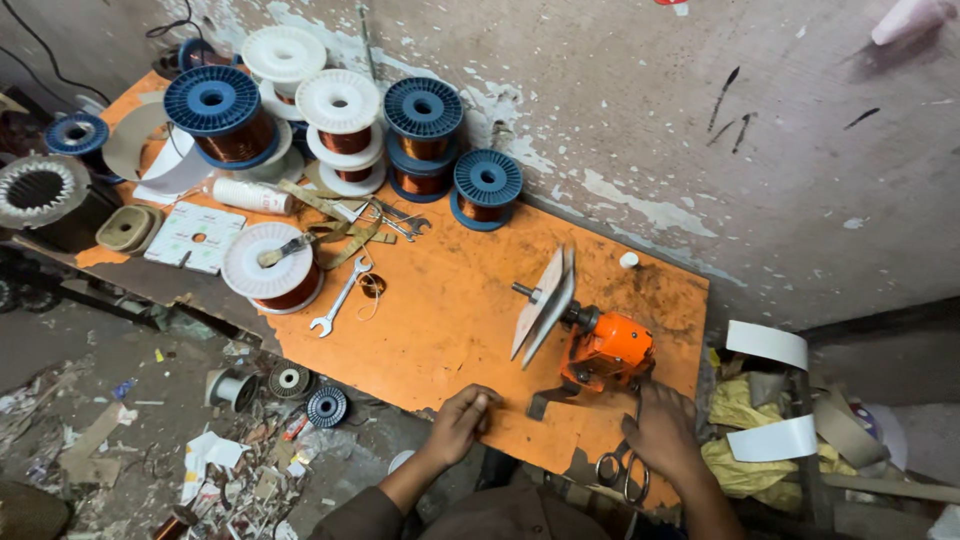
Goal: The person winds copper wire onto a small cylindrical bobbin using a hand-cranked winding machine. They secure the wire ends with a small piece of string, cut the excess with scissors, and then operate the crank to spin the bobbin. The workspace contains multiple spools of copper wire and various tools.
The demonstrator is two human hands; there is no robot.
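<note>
Orange-painted metal, chipped and worn, is seen from the head-worn camera as the top of a workbench (pixel 450 330) set against a flaking grey wall. Near its front right corner an orange hand-cranked winding machine (pixel 605 355) with a pale flat former plate (pixel 545 300) on its shaft is mounted. The machine is judged to be heavy and rigid, cast metal that will not flex, best gripped by its body or its dark crank arm (pixel 545 400); the thin plate is judged the part most easily bent and is better left unheld.

The left hand (pixel 462 420) is seen at the bench's front edge, fingers curled closed and pressed together as if pinching something small; what is pinched, if anything, cannot be told. The right hand (pixel 662 430) is laid just beneath the machine's base, fingers loosely bent and touching or nearly touching it, with nothing visibly clasped. A pair of steel scissors (pixel 622 472) is lying just beside that hand, at the bench edge.

Further back, blue and white plastic spools of copper wire (pixel 345 125) are stacked along the wall, with one white spool (pixel 270 265) standing apart nearer the front. A silver open-ended spanner (pixel 340 297) and a small loose coil of copper wire (pixel 372 286) are lying between that spool and the machine. The fine wire is judged soft, springy and easily kinked. Strips of white insulating paper (pixel 768 345) are seen at the right, off the bench
</note>
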